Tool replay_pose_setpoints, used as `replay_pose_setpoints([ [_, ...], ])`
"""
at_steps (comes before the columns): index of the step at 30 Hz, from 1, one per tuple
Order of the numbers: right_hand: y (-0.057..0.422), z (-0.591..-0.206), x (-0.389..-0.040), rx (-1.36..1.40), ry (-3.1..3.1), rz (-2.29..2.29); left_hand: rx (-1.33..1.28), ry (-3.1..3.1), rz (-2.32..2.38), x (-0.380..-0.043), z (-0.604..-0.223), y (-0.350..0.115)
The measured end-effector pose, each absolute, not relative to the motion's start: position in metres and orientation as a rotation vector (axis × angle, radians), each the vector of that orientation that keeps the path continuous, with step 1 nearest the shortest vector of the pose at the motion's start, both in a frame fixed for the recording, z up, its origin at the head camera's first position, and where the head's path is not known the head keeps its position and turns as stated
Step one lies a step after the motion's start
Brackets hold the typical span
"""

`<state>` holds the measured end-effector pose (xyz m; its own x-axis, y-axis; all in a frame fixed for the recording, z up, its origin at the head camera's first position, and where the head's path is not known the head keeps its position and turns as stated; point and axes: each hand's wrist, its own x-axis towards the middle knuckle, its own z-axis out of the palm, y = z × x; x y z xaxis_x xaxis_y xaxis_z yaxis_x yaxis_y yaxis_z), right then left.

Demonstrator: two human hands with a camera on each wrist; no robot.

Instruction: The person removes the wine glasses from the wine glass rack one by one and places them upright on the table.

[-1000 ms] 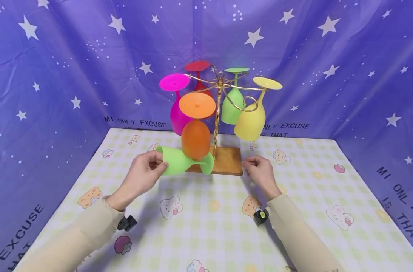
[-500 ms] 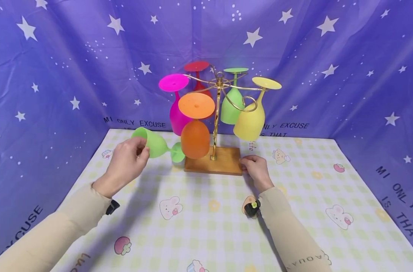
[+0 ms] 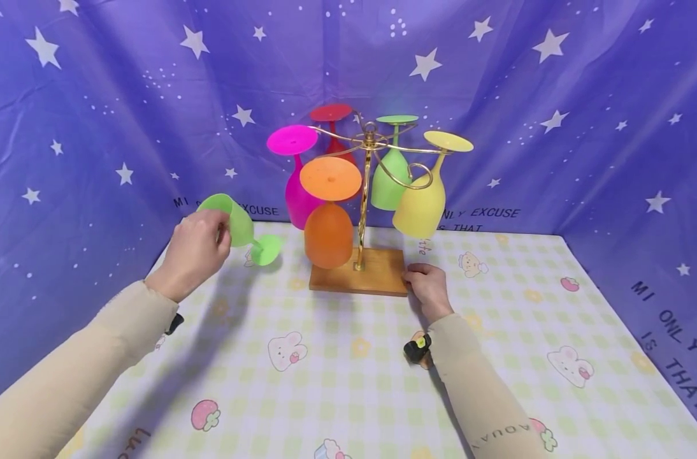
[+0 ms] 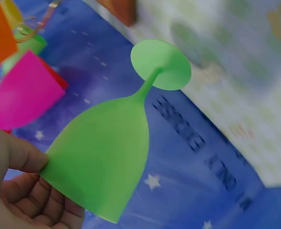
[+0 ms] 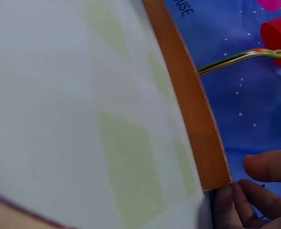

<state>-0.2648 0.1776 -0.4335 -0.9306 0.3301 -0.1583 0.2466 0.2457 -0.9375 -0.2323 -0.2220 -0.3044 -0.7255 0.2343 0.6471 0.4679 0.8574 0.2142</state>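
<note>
My left hand [image 3: 196,245] pinches a light green goblet [image 4: 102,152] by its bowl rim, thumb on one side and fingers on the other. The goblet is raised over the table's left side, tilted, foot down to the right. A gold wine glass rack [image 3: 364,210] stands on a wooden base [image 3: 377,271] in the middle. My right hand [image 3: 429,287] holds the base's right end with bent fingers; in the right wrist view the thumb lies above the board. Hanging upside down are magenta [image 3: 302,197], orange [image 3: 328,236], red [image 3: 332,113], green [image 3: 391,182] and yellow [image 3: 423,207] goblets.
One curled gold hook [image 3: 420,182] at the rack's front right carries no goblet. A checked cloth [image 3: 337,382] with cartoon prints covers the table. Purple star-patterned curtains [image 3: 125,115] stand close behind and at both sides.
My left hand has carried the green goblet away from the rack, leftward and up, tipping its foot lower. My right hand has shifted slightly left onto the base's edge. The hanging goblets stay put.
</note>
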Motion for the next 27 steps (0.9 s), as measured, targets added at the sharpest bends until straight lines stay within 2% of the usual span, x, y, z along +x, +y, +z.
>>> replay_pose_setpoints([
  [13,0.177,-0.435,-0.262,-0.528,-2.547,1.584,-0.485,-2.517,-0.219,-0.271,-0.299,-0.244],
  [27,0.177,-0.436,-0.267,-0.539,-2.589,1.525,-0.357,-2.610,-0.151,-0.291,-0.301,-0.267],
])
